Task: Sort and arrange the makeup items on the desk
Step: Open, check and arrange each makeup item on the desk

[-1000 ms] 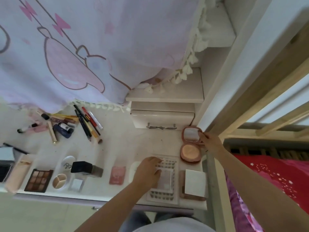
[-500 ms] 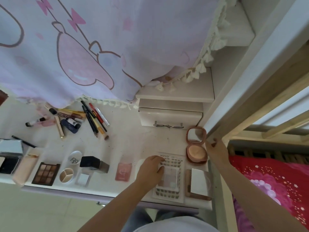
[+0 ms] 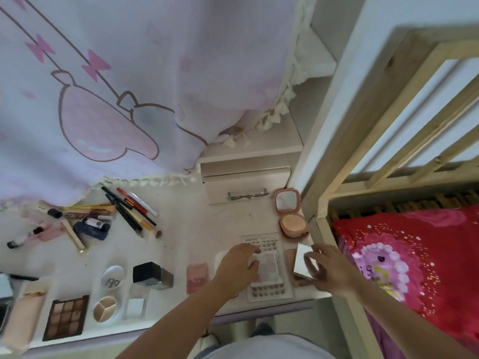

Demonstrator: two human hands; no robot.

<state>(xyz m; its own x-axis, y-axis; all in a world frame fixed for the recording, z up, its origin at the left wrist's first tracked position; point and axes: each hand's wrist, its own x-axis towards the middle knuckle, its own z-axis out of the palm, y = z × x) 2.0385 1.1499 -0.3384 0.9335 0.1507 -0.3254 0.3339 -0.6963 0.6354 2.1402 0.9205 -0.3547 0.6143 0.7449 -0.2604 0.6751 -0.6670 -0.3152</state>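
While both hands work at the right end of the surface (image 3: 181, 229), the risk sits close to its edges. The right hand (image 3: 333, 270) curls its fingers round the small mirrored compact (image 3: 303, 263), whose lid stands open and tilted up; that grip looks light, on the lid's edge more than the base, so the case could snap shut or slip if lifted that way. It lies just beside the right edge, with a gap down to the red bedding (image 3: 414, 268), and a fumble there could drop it out of reach. The left hand (image 3: 237, 265) rests with fingers bent over the white grid-patterned palette (image 3: 267, 273); whether it truly pinches it or only presses, I cannot tell. That palette's near end comes close to the front edge, so a push toward the person could tip it off. Behind them the round pink powder compact (image 3: 291, 216) stands open, mirror up, near enough that a careless wrist could knock it. The pencils (image 3: 132, 211) lie well apart.
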